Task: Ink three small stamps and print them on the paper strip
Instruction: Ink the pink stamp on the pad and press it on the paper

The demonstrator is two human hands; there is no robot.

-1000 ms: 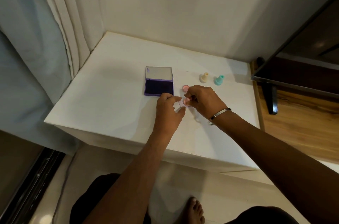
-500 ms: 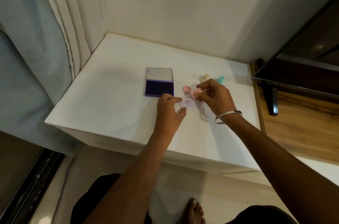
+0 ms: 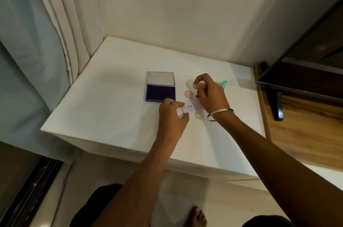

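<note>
The white paper strip [image 3: 194,111] lies on the white table [image 3: 115,115] and carries one round purple smiley print [image 3: 189,108]. My left hand [image 3: 171,117] pinches the strip's left end between thumb and forefinger. My right hand [image 3: 208,94] is raised a little behind the strip and pinches a small stamp [image 3: 194,85], whose inked face shows purple. A round pink cap [image 3: 188,94] sits between the hands. The open purple ink pad [image 3: 160,93] lies left of it. A teal stamp [image 3: 223,83] stands behind my right hand; the beige stamp is hidden.
The table sits in a corner, with a curtain [image 3: 55,41] on the left and a wall behind. A dark screen on a stand [image 3: 278,100] rests on a wooden surface to the right. My knees and a bare foot [image 3: 198,216] are below the table's front edge.
My right hand lifted the pink stamp off the strip, leaving the smiley print, and carried it back and up. My left hand stayed on the strip's end.
</note>
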